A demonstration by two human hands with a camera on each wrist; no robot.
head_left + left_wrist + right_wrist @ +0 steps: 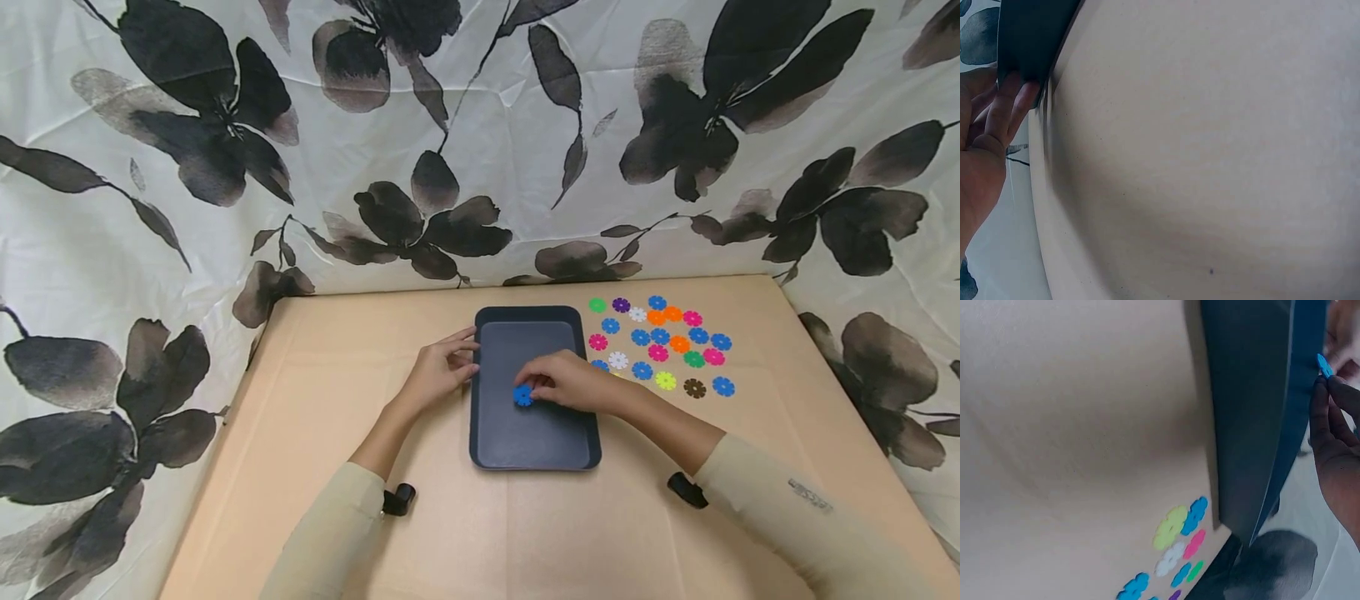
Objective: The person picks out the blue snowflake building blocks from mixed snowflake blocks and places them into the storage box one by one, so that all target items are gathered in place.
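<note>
Two hands work at a dark tray (577, 321) on the tan table (315, 392) in your head view. Your right hand (573, 382) is over the tray's middle, fingers curled, pinching a blue flower disc (522, 396) just above the tray floor. Your left hand (441, 369) rests at the tray's left rim with fingers loosely extended, touching the edge and gripping nothing. Right of the tray lies a scatter of coloured discs (663, 343).

Your left wrist view shows the fingers (1013, 103) straight against the tray's dark edge (1029, 37), with table filling the rest.

Your right wrist view shows the fingertips (1329, 394) pinching the blue disc (1324, 364) beside the tray wall (1254, 412); several coloured discs (1179, 544) lie on the table nearby.
</note>
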